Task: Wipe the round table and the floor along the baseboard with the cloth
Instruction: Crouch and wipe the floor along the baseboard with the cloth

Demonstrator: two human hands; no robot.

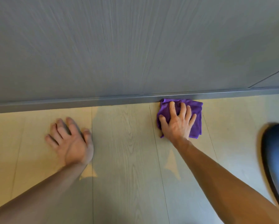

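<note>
Left hand (70, 139) flat on the floor (127, 159), fingers spread, holding nothing, well short of the baseboard (70, 103). Right hand (177, 122) farther in, fingers splayed, pressing the purple cloth (197, 122) flat; cloth's far edge touches the baseboard. Grey wall panel (119, 46) above the baseboard.

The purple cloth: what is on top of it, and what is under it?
The right hand lies flat on the purple cloth. The cloth rests on the floor, against the baseboard; the floor beneath is hidden.
</note>
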